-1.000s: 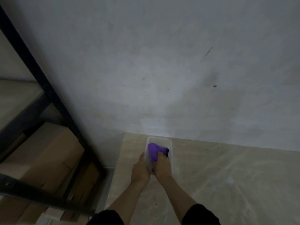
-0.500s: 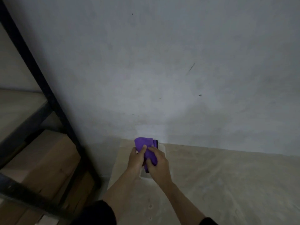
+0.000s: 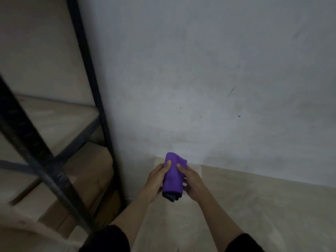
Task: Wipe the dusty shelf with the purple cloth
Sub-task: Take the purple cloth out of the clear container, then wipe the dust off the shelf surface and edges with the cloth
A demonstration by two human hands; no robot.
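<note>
A folded purple cloth (image 3: pixel 172 176) with a dark lower edge is held upright between both hands, in the air above the floor near the wall. My left hand (image 3: pixel 156 181) grips its left side with the thumb on the front. My right hand (image 3: pixel 193 181) grips its right side. A dusty shelf board (image 3: pixel 54 117) sits at the left in a black metal rack (image 3: pixel 91 73). A clear plastic box (image 3: pixel 199 170) shows faintly behind my right hand, mostly hidden.
A grey wall (image 3: pixel 209 79) fills the view ahead. Cardboard boxes (image 3: pixel 87 171) lie under the shelf board at the lower left. A slanted black rack post (image 3: pixel 36 146) crosses the left foreground. The pale dusty floor (image 3: pixel 263 206) spreads to the right.
Both hands have lifted the purple cloth out of the clear box and now hold it higher between them. The view has swung left, so more of the rack shows.
</note>
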